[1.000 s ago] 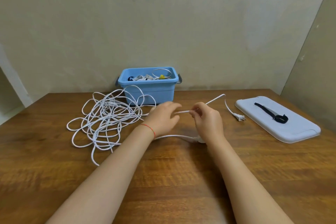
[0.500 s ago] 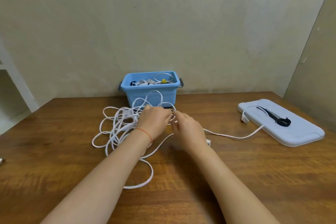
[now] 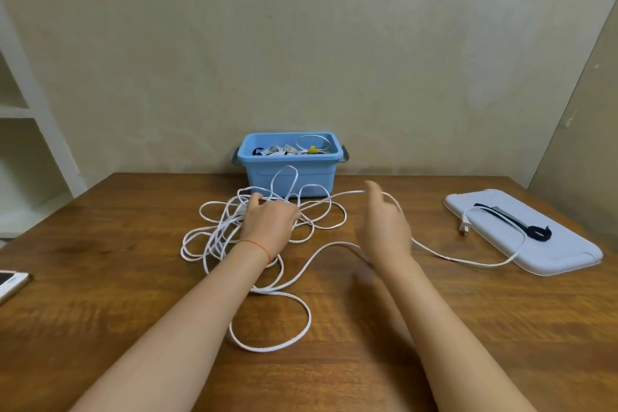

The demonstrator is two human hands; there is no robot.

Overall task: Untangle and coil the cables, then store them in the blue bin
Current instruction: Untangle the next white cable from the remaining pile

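My left hand (image 3: 269,222) is palm down on the tangled white cable (image 3: 267,291), fingers curled into the loops in front of the blue bin (image 3: 290,174), gripping a bunch of them; forearm stretched straight out over the wooden table (image 3: 100,278). My right hand (image 3: 384,227) is lifted to the right of the bin, palm turned inward, fingers loose and extended (a bit blurred), with a strand running across the fingertips; I can't tell if it is pinched. That strand trails off right of the bin onto the pale lid (image 3: 548,251), plug (image 3: 465,227) at the lid's near-left edge beside a black strap (image 3: 521,224). More coiled cables sit inside the bin.
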